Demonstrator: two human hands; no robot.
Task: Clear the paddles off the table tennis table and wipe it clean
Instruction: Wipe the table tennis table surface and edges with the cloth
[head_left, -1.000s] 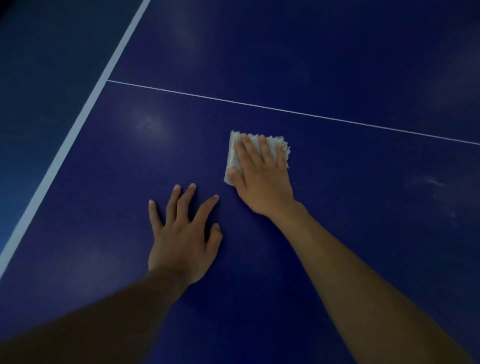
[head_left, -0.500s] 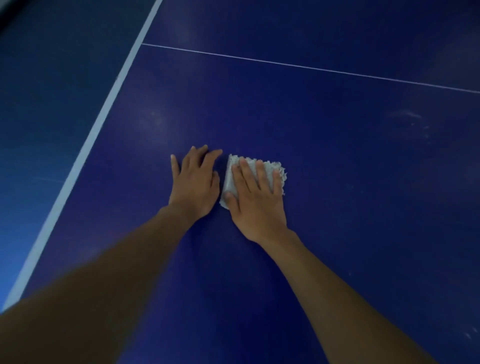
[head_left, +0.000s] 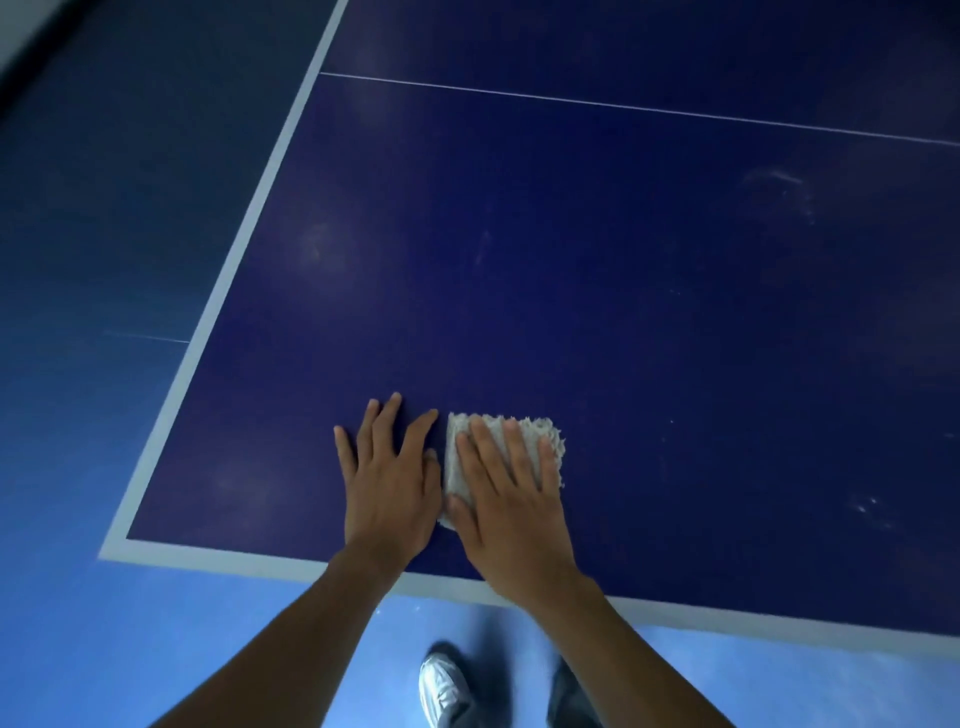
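One left hand (head_left: 389, 486), one right hand (head_left: 511, 519), one cloth (head_left: 530, 425), one table (head_left: 571, 286), one shoe (head_left: 441, 691).

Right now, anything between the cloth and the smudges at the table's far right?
Nothing visible. The right hand presses flat on the cloth; bare table lies between it and the smudges. The left hand rests flat on the cloth's other side, off that path.

Dark blue table tennis table (head_left: 623, 312): white border stripe (head_left: 228, 291), thin white centre line (head_left: 623, 107), faint pale smudges (head_left: 779, 182). Near the close edge, a folded off-white terry cloth (head_left: 532, 422) lies flat under the right hand (head_left: 511, 514). The left hand (head_left: 387, 483) lies flat just beside it.
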